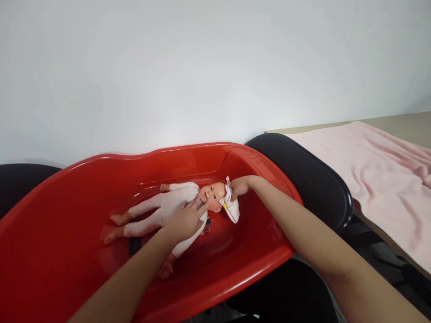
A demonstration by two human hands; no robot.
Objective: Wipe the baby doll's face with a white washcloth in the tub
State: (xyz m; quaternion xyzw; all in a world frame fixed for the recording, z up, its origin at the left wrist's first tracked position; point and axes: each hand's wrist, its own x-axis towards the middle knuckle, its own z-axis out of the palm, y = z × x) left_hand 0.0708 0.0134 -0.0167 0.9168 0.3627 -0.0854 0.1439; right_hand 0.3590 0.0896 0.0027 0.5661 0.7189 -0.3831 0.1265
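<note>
A baby doll (173, 205) in white clothes lies on its back in a red baby bathtub (81, 215), its head toward the right end. My left hand (186, 220) rests on the doll's upper chest, fingers stretched out and reaching toward its chin. At the top of the doll's head, my right hand (239, 186) is closed on a small white cloth (232, 210) with a yellow mark. The cloth hangs down against the head. Part of the doll's torso is covered by my left hand and forearm.
Black chair seats (303, 175) stand under and beside the tub. To the right, a pink blanket (380, 188) is spread over a beige table (404, 121). A pale wall (188, 72) rises directly behind the tub.
</note>
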